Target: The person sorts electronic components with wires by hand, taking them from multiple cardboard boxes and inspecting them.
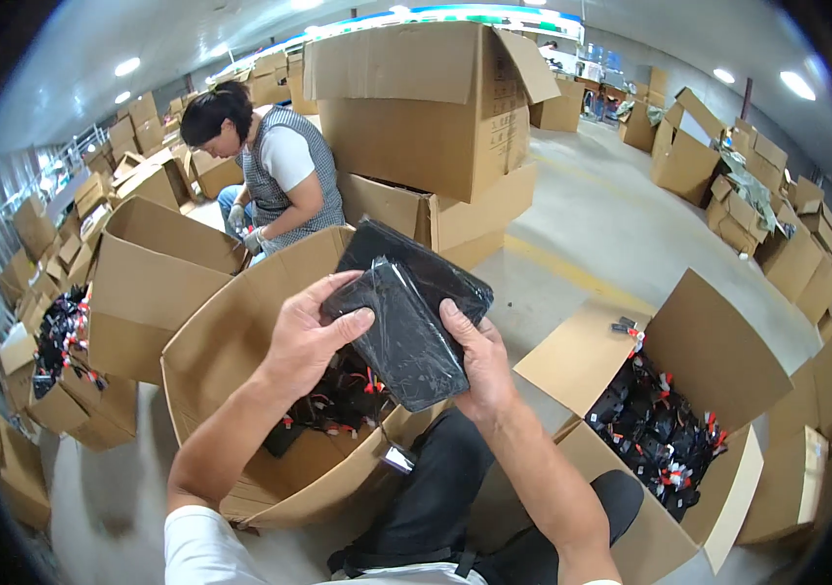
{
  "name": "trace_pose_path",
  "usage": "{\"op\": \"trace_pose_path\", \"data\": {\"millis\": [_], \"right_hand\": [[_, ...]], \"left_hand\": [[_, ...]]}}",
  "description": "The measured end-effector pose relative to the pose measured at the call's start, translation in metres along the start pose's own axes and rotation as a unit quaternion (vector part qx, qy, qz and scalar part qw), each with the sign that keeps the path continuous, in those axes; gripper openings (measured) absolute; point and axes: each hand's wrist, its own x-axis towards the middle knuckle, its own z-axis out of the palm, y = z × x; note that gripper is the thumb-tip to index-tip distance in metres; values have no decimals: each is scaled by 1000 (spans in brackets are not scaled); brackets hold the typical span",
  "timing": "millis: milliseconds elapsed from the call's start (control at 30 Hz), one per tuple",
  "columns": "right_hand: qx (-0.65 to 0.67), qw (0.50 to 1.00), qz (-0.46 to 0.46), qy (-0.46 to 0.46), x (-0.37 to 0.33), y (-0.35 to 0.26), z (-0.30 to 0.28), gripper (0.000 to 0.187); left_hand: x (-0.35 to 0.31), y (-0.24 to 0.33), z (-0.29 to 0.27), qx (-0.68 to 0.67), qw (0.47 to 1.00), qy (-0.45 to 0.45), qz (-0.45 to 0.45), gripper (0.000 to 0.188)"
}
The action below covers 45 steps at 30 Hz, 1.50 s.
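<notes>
Two flat black packs wrapped in shiny plastic film overlap in front of me, above an open carton. The front pack (404, 346) is tilted, and the back pack (401, 249) shows behind its upper edge. My left hand (314, 327) grips them at the left side, thumb on the front pack. At the right side my right hand (479, 356) is closed on the packs, thumb on top; its fingers are hidden behind. A thin lead with a small silvery tag (397, 458) dangles below them. Black pieces with red and white connectors (343, 400) lie in the carton (231, 322) underneath.
At my right an open carton (718, 341) is full of black pieces with red-and-white connectors (655, 429). A co-worker (279, 166) in a checked vest sits beyond my carton. Stacked large boxes (396, 136) rise ahead. More cartons line both sides.
</notes>
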Motion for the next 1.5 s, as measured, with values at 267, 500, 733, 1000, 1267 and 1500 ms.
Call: {"op": "trace_pose_path", "data": {"millis": [267,500,733,1000,1267,1500], "right_hand": [[-36,982,-93,160,-8,5,-35,35],[-167,907,-327,204,-29,1,-36,32],[-511,718,-469,64,-56,42,3,73],[-626,686,-370,-10,-89,15,-24,58],[-192,936,-242,171,-84,-41,-52,30],[-73,943,-248,207,-92,-25,-74,24]], "left_hand": [[-18,-33,1,152,974,-55,-160,40],[-9,-37,20,77,979,171,84,36],[-17,-37,87,-52,967,44,246,71],[4,-45,63,-59,988,131,49,50],[-6,-30,100,-83,993,-46,-72,51],[-18,-37,120,148,969,-41,193,72]]}}
